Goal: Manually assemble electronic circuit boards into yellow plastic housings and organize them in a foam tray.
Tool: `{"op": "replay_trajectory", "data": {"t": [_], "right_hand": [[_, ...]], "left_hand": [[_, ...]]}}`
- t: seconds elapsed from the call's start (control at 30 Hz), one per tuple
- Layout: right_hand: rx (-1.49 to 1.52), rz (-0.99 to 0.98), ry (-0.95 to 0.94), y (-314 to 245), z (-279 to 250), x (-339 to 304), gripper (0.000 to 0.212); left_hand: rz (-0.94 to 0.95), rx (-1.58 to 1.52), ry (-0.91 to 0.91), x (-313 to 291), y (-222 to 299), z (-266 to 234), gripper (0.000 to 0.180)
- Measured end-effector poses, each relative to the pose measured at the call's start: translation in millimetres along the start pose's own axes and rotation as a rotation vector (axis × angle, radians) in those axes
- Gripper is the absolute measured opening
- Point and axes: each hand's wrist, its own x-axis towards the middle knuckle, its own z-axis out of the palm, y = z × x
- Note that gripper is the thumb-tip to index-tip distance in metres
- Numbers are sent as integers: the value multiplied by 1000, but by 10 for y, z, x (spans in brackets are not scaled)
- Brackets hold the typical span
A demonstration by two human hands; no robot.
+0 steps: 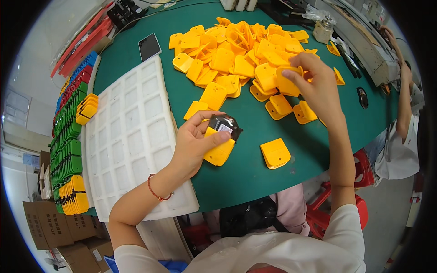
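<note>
Clearly, yellow plastic case (219, 152) carries black insert (224, 124).

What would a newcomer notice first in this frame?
A heap of yellow pieces covers the far side of the green table. Mid-frame, the left hand holds a yellow piece with a black part on it; the right hand grips another at the heap's edge.
</note>
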Motion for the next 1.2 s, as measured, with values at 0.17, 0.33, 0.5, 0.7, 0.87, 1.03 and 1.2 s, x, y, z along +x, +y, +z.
{"op": "replay_trajectory", "data": {"t": [0.17,0.33,0.5,0.7,0.87,1.03,1.2], "right_hand": [[1043,60,-9,-186,99,-38,31],[1238,273,-208,-313,350,-220,29],[1279,238,-338,-359,420,-314,26],[1189,273,-422,-380,451,-337,27],[1136,175,-333,-419,544,-328,38],[1109,-85,-307,-345,339,-255,42],[753,-166,-216,-351,-132,-301,41]], "left_hand": [[60,244,-36,-40,-13,62,47],[60,272,-41,-63,-17,71,48],[80,263,-44,-64,-38,94,50],[86,251,-29,-44,-29,98,46],[169,308,16,-47,-17,30,37],[370,752,53,27,519,-349,36],[549,1428,353,-210,1667,-1392,27]]}}
